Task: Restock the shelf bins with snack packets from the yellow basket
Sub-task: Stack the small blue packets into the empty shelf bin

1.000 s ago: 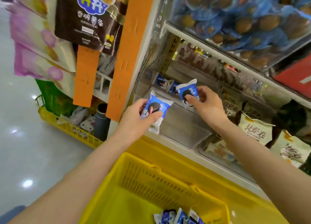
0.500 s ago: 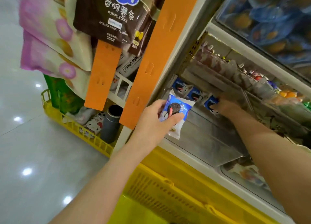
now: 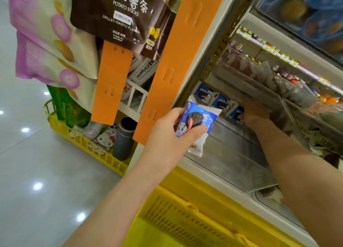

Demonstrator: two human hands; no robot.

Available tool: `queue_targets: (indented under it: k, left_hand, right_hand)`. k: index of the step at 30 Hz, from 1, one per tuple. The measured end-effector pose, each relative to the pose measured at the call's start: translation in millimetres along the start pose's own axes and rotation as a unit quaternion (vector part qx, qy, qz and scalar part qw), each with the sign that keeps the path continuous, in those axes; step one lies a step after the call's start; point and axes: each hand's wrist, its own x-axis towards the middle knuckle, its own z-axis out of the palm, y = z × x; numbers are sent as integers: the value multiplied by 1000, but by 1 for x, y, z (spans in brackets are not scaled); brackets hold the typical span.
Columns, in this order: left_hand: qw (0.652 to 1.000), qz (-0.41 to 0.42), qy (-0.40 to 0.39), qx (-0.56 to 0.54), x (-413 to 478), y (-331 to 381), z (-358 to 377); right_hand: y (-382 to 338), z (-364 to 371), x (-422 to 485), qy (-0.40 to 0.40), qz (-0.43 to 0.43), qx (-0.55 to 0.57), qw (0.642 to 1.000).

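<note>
The shelf (image 3: 229, 42) fills the right side of the view, with the yellow basket (image 3: 185, 206) held low against its front edge. Just above the basket sits a clear bin (image 3: 232, 159), mostly bare along its floor, with a short row of blue packets (image 3: 220, 103) standing at its back wall.

The right hand (image 3: 257, 111) reaches deep into that bin, touching or just beside the last packet of the row. Its fingers are tucked under the bin above, so whether it grips anything cannot be told. The left hand (image 3: 167, 137) waits at the bin's front left corner, near an orange strip (image 3: 178, 70), thumb and fingers pinching one blue cookie packet (image 3: 199, 120) upright.

The step in hand looks like seating packets at the back. It would go best if each one stands face-out against its neighbour, and the left hand's packet follows only once the right arm leaves room.
</note>
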Motion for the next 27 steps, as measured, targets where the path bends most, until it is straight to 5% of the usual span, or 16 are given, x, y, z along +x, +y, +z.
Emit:
queue_targets:
  k: [10,13,17,22,27]
  left_hand:
    - [1000,4,8,5,1,1,0]
    - [1000,4,1,-24,-3,5,1]
    - [998,-40,-22,-35,-10,9,1]
    - [993,-92,-70,12,-19,17,5]
    - [993,-81,-79,20,-33,21,24]
  right_hand:
    - [-11,-19,-9,-9,10,65,998]
    - [-28,-38,-38,33,-43,167,984]
    - [-46,-70,-108,75,-108,422,897]
    - [-47,-85,-183,-101,-167,537,821]
    - [-25,-88,-200,-117,-64,638,759]
